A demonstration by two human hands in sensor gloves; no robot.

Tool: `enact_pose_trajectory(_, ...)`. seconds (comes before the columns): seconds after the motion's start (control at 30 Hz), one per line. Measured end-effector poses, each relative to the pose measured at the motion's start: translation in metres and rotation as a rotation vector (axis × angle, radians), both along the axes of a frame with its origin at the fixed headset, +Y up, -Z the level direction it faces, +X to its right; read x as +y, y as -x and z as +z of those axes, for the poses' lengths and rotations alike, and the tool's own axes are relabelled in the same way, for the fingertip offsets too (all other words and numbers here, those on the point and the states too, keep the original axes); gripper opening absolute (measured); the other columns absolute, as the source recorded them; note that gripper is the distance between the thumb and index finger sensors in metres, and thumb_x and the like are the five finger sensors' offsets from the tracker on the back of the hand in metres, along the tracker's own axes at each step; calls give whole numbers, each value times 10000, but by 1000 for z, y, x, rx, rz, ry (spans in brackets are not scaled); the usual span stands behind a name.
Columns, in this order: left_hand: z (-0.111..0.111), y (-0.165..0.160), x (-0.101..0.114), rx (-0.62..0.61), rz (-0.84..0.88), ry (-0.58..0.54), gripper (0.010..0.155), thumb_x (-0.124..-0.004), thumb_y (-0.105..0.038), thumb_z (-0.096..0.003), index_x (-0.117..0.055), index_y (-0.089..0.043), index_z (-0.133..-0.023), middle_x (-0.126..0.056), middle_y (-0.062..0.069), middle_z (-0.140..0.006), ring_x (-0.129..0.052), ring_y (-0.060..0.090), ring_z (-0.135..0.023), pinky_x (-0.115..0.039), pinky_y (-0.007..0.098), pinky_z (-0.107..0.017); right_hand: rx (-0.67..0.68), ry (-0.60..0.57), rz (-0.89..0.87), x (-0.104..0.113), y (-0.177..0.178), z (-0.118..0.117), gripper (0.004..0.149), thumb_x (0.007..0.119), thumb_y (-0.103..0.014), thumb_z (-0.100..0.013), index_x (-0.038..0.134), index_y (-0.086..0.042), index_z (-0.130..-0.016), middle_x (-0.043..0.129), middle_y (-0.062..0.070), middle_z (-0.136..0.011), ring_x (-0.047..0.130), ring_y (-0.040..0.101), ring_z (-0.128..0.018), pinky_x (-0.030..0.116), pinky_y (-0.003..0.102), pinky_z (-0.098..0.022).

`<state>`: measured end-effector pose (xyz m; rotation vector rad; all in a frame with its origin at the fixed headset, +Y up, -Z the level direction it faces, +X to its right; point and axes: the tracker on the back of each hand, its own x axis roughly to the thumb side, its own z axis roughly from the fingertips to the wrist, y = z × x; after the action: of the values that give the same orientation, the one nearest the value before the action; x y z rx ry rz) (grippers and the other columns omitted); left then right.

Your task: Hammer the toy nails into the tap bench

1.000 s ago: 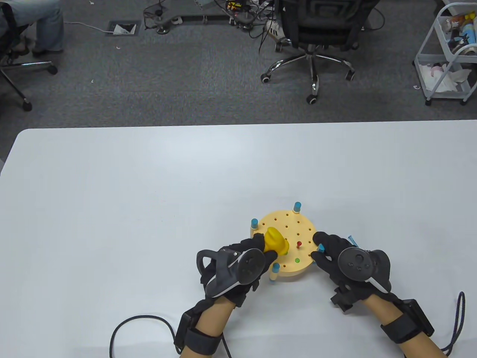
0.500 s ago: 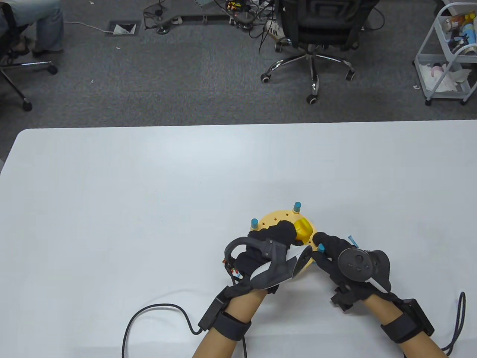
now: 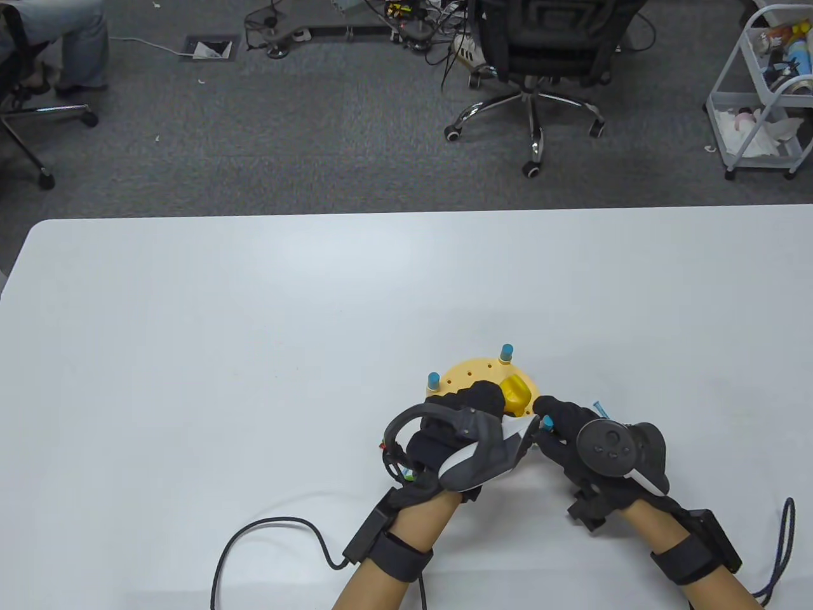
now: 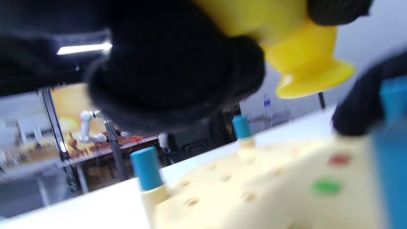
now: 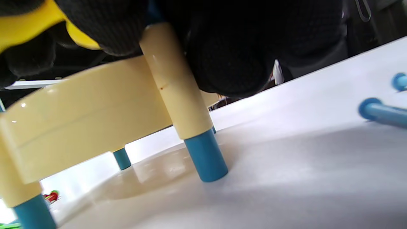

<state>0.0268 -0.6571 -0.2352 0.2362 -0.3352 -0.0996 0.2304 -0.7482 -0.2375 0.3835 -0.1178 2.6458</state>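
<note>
Left hand (image 3: 454, 438) fingers (image 4: 178, 73) wrapped round yellow hammer (image 3: 516, 393) above tap bench (image 3: 467, 373), right hand (image 3: 587, 445) fingers clamped on bench post at 3 o'clock, bench on white table (image 3: 254, 330).

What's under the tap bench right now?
Under the bench: blue-tipped legs on the table, and red and green nail tips poking through. The rest is hidden.

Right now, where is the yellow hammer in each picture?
Table view: the yellow hammer pokes out past the left hand, over the tap bench.
Left wrist view: top right, gripped by black glove fingers.
Right wrist view: top left corner.
Shared landmark: the bench's blue-tipped corner post beside the right hand.
</note>
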Motion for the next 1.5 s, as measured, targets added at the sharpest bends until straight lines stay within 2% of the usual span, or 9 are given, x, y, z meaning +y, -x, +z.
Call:
enact_pose_trajectory(0.07,5,19,6,-14,135,39,628,-651,-607,-349,-790,-214,-819,-1048,63,-439,-1061,210,-183,-863,338,-113,-16,54,-51,10,-15,0,679,664,-524,-408,653,-144,-971,856,153,-819,956,240,-557,809,399,-436)
enact_pose_trajectory(0.2,10,68,-3,9,335,50,630,-655,-607,-357,-792,-207,-824,-1048,69,-444,-1059,215,-187,-860,337,-115,-216,-11,-158,29,-65,-5,593,684,-462,-427,703,-154,-932,885,143,-777,965,233,-519,813,394,-416)
enact_pose_trajectory(0.3,4,106,-22,86,445,84,631,-664,-606,-357,-796,-205,-825,-1048,75,-448,-1057,225,-191,-857,341,-118,-355,-4,-83,19,-91,-14,551,712,-418,-432,721,-155,-916,896,141,-759,967,233,-504,813,393,-407)
enact_pose_trajectory(0.47,-12,141,-43,202,544,192,634,-669,-602,-360,-789,-196,-831,-1043,86,-453,-1052,235,-198,-852,347,-124,-381,58,241,-15,-84,-37,541,752,-403,-417,731,-188,-913,898,120,-768,967,216,-519,817,384,-419)
enact_pose_trajectory(0.7,-16,144,-51,224,533,236,635,-667,-603,-361,-788,-195,-833,-1042,86,-455,-1052,234,-200,-852,346,-126,-287,133,540,-30,-48,-47,537,793,-361,-438,708,-202,-944,888,77,-767,941,168,-548,812,362,-461)
enact_pose_trajectory(1.07,-14,139,-49,200,510,227,636,-665,-604,-362,-787,-196,-833,-1043,82,-451,-1053,229,-195,-853,342,-122,-256,232,618,-37,-46,-53,568,724,-309,-459,628,-103,-979,837,102,-721,878,100,-422,817,344,-418)
enact_pose_trajectory(1.17,-14,138,-49,196,511,226,637,-665,-604,-362,-786,-194,-834,-1043,83,-451,-1052,230,-194,-853,342,-120,-263,232,527,-37,-55,-53,545,696,-311,-458,647,-114,-964,844,105,-707,872,92,-407,821,341,-414)
enact_pose_trajectory(1.3,-14,137,-50,186,508,232,637,-664,-606,-363,-788,-193,-833,-1044,81,-448,-1054,225,-187,-854,339,-111,-289,247,454,-35,-74,-52,434,651,-366,-443,701,-214,-846,855,45,-661,878,72,-370,830,320,-394)
enact_pose_trajectory(1.5,-11,136,-45,168,516,211,637,-664,-606,-363,-789,-194,-832,-1045,80,-445,-1056,223,-183,-855,337,-108,-278,29,145,-2,-80,-36,357,695,-388,-385,762,-267,-714,936,9,-536,932,50,-227,876,288,-263)
